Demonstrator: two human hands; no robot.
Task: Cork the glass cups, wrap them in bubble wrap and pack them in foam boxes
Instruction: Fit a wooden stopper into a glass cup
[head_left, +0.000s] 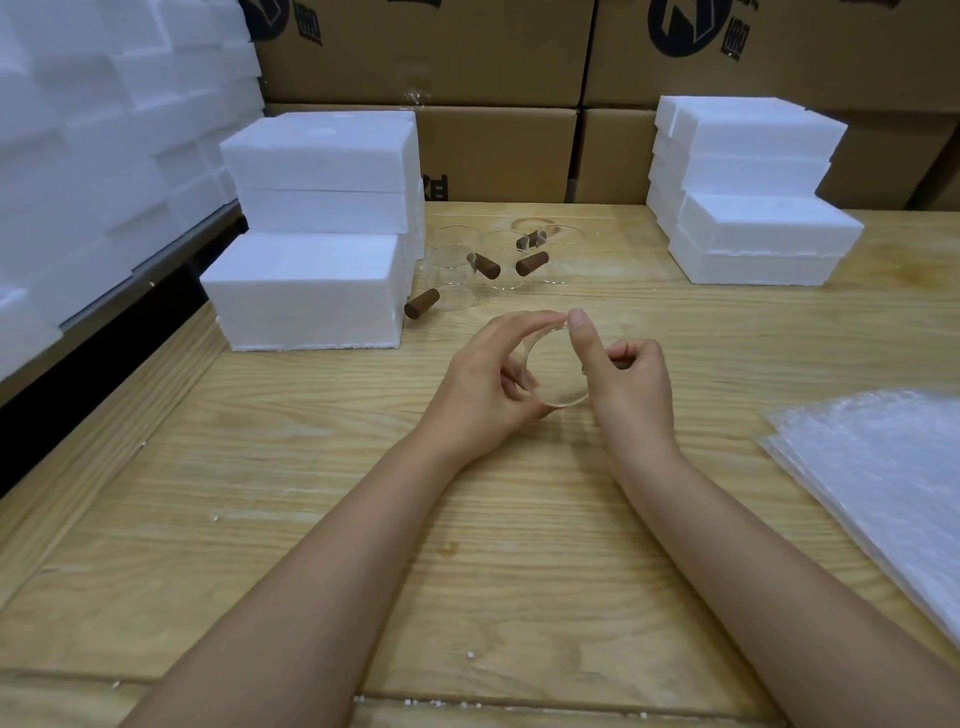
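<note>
- head view: glass cup (555, 376) held tilted above the table (311, 519), apparently steadied for corking.
- left hand (485, 382) curls round its side; right hand (626, 376) pinches its rim.
- beyond the cup wait spare glasses (457, 270); to its right lies bubble wrap (883, 467), and to its far left stand foam boxes (306, 291), all within reach.

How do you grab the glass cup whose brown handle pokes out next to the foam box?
By the brown handle, probably. It sticks out low from the glass cup toward the person, free of the other cups, so come from the near side; the foam box blocks the left.
</note>
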